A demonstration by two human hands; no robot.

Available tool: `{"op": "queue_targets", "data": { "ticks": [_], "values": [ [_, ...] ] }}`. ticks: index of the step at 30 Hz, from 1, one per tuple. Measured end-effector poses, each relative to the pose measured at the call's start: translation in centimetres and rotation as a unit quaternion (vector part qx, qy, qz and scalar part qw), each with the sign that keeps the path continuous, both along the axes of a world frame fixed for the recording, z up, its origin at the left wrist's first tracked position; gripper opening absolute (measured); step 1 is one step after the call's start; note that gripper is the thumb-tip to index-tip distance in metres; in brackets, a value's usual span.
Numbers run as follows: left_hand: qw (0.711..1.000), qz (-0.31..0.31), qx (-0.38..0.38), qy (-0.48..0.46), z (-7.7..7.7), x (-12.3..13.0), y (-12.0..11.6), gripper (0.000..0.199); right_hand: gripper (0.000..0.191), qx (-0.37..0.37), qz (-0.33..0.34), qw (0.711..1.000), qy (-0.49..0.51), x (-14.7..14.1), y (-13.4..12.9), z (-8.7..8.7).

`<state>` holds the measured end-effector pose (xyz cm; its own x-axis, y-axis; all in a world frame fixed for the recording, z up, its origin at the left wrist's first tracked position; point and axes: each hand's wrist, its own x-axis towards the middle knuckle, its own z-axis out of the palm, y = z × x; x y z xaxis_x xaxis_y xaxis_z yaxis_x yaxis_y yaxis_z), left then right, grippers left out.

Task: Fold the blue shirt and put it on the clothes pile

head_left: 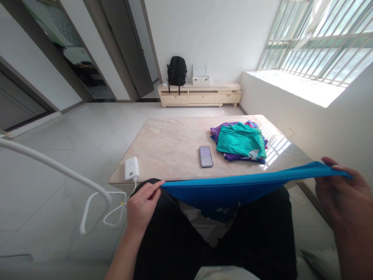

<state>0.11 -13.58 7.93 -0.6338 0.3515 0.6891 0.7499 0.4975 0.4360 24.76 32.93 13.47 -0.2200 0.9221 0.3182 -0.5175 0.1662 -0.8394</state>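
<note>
A blue garment (221,188) is stretched between my two hands, above my lap and along the table's near edge. My left hand (145,196) pinches its left end between thumb and fingers. At the far right end, my right hand (342,186) grips the cloth, raised a little higher than the left. The lower part of the garment hangs between my knees, with a pale print partly showing. Beyond it on the table (166,146) lies a pile of folded clothes, a green garment (240,140) on top and purple ones (217,132) underneath.
A phone (206,156) lies mid-table. A white power bank (131,168) with a white cable sits at the left corner. A white curved tube (58,167) crosses the left side. By the far wall, a low cabinet (201,98) carries a black backpack (177,70) and a white box (201,80).
</note>
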Motion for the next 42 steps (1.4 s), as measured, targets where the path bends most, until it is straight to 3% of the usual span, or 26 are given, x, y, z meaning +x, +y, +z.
{"op": "queue_targets", "data": {
  "ticks": [2,5,8,12,16,20,23,26,30,35,42],
  "values": [
    [0.999,0.02,0.022,-0.031,-1.0,0.7,0.4,0.025,0.024,-0.025,0.005,0.999,0.042,-0.1,0.3,-0.8],
    [0.971,0.01,0.133,-0.196,-2.1,1.9,1.8,0.024,0.025,-0.091,0.034,0.99,0.103,-0.3,0.2,-1.5],
    [0.881,-0.028,0.325,-0.342,-2.5,2.8,4.0,0.023,0.034,-0.16,0.086,0.966,0.184,-0.5,-0.6,-1.4],
    [0.76,-0.077,0.521,-0.381,-2.3,3.2,6.7,0.024,0.052,-0.179,0.181,0.939,0.231,-0.8,-2.1,-0.8],
    [0.711,-0.073,0.579,-0.392,-1.3,2.9,8.2,0.03,0.048,-0.135,0.236,0.954,0.124,-0.8,-2.7,-0.9],
    [0.688,-0.119,0.571,-0.432,0.3,3.1,9.0,0.035,0.064,-0.084,0.247,0.965,-0.021,-0.9,-2.6,-1.5],
    [0.671,-0.167,0.541,-0.479,1.4,4.0,9.6,0.027,0.054,-0.082,0.28,0.953,-0.081,-1.5,-3.6,-1.4],
    [0.657,-0.216,0.492,-0.529,2.2,5.3,10.8,0.028,0.036,-0.043,0.361,0.923,-0.126,-2.9,-6.5,-1.0],
    [0.639,-0.279,0.427,-0.575,3.0,7.3,13.0,0.036,0.031,-0.015,0.456,0.879,-0.137,-5.3,-11.6,-1.0],
    [0.677,-0.317,0.373,-0.549,3.2,9.0,14.4,0.028,0.025,-0.034,0.504,0.85,-0.151,-7.4,-15.8,-1.4],
    [0.739,-0.309,0.335,-0.496,2.7,9.7,14.0,0.037,0.022,0.01,0.449,0.874,-0.186,-8.2,-16.7,-0.6]
  ]
}}
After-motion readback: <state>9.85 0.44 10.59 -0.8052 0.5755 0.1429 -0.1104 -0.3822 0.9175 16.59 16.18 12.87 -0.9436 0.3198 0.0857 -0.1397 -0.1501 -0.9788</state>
